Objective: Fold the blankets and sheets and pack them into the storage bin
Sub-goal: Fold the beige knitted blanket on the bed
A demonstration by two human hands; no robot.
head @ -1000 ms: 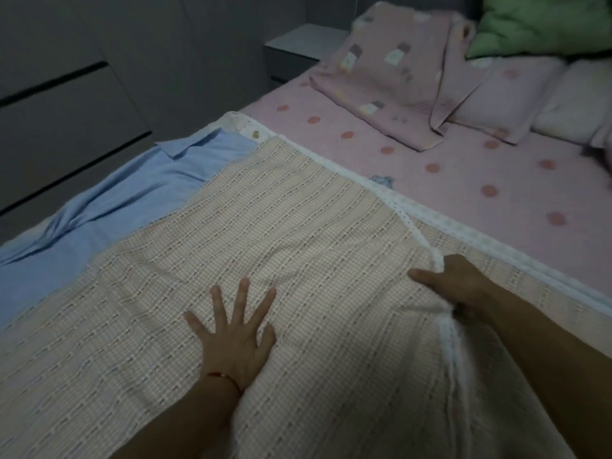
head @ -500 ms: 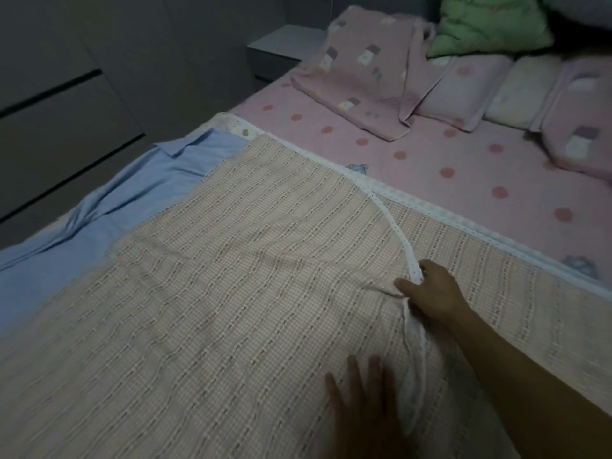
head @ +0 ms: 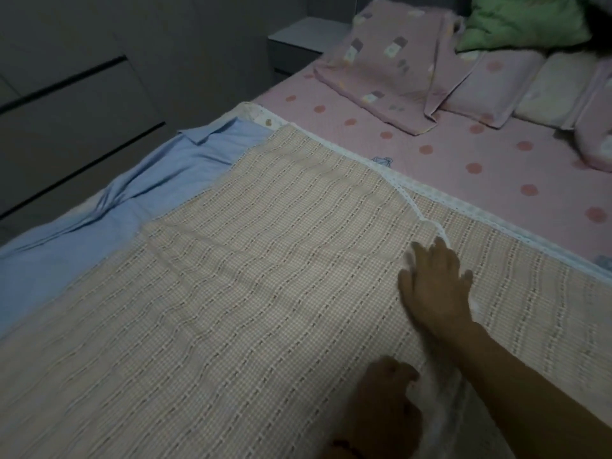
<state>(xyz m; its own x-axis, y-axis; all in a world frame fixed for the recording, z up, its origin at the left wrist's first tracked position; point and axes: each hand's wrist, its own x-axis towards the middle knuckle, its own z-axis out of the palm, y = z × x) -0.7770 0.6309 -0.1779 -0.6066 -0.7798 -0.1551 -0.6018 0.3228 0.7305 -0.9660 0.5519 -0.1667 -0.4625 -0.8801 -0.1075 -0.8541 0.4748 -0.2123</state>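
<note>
A beige checked blanket point(head: 248, 293) with a white lace edge lies spread across the near half of the bed, one layer folded over another. My right hand point(head: 433, 286) lies flat on it beside the folded lace edge, fingers straight. My left hand point(head: 384, 402) is at the bottom of the view with its fingers curled at the white lace edge of the top layer. A light blue sheet point(head: 99, 220) lies crumpled under the blanket at the left. No storage bin is in view.
The pink dotted bed sheet point(head: 463, 150) covers the far half of the bed. A folded pink patterned blanket point(head: 387, 71), pink and white pillows point(head: 490, 84) and a green pillow point(head: 516, 24) sit at the head. A grey nightstand point(head: 298, 44) and grey wardrobe drawers point(head: 66, 104) stand at the left.
My right hand has let go of the pinched lace edge and now lies flat on the blanket. My left hand has moved right across the blanket and curled at the lace edge.
</note>
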